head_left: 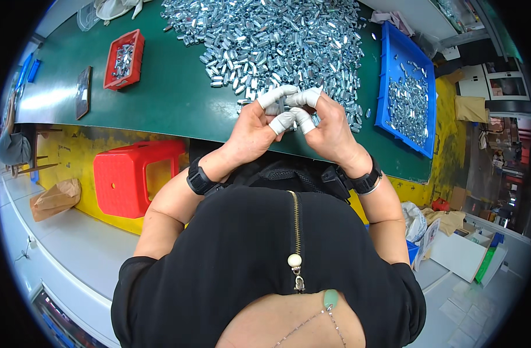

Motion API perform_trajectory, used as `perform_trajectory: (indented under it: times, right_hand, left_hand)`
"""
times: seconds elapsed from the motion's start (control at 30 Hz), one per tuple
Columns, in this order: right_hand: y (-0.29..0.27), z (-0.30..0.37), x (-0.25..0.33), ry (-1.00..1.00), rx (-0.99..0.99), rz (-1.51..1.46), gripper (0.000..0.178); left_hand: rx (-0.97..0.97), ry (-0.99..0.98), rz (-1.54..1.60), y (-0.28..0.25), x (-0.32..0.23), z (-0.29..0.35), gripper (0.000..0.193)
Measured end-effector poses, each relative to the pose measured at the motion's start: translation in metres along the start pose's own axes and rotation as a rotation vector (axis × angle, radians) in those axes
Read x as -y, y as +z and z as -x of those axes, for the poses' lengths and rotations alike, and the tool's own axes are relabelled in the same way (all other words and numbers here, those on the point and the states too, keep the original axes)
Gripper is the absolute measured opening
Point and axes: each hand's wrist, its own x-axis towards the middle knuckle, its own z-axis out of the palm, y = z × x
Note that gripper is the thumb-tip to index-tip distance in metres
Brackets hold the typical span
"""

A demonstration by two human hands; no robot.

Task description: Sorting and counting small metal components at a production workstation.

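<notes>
My left hand (255, 129) and my right hand (328, 126) meet at the near edge of a large pile of small, shiny metal hex sleeves (271, 46). White coverings wrap the thumb and fingertips of both hands. Pinched between the fingertips is a small metal sleeve (281, 105), mostly hidden by the fingers. Both hands are closed around it. More loose sleeves lie just beyond and beside the fingers on the green table (167, 93).
At the right stands a blue tray (383, 87) with many sleeves in it. A red bin (138, 58) with some metal parts sits at the left, near a dark flat phone-like device (84, 93). Below the table's edge is a red stool (123, 182).
</notes>
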Motion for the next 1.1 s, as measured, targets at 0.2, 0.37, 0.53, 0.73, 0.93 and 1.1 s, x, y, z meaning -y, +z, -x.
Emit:
perform_trajectory:
  times: [0.2, 0.37, 0.53, 0.73, 0.93, 1.1]
  right_hand:
    - [-0.005, -0.003, 0.016, 0.123, 0.026, -0.142, 0.011]
    - [0.012, -0.005, 0.018, 0.231, -0.041, -0.107, 0.011]
    - [0.020, -0.008, 0.017, 0.216, -0.050, -0.142, 0.010]
    - [0.015, -0.005, 0.021, 0.105, -0.058, -0.157, 0.008]
    - [0.011, -0.008, 0.023, -0.178, -0.129, 0.138, 0.007]
    - [0.015, -0.006, 0.027, 0.246, -0.128, -0.454, 0.009]
  left_hand:
    - [0.001, 0.211, -0.158, 0.000, -0.002, 0.008, 0.047]
    - [-0.007, 0.310, -0.415, -0.008, -0.004, 0.007, 0.048]
    - [-0.003, 0.231, -0.290, -0.014, -0.011, 0.009, 0.048]
    - [0.022, 0.089, -0.141, -0.015, -0.023, 0.011, 0.049]
    - [0.163, 0.015, -0.202, -0.019, -0.039, 0.005, 0.049]
    - [0.050, 0.438, -0.512, -0.014, -0.029, 0.007, 0.046]
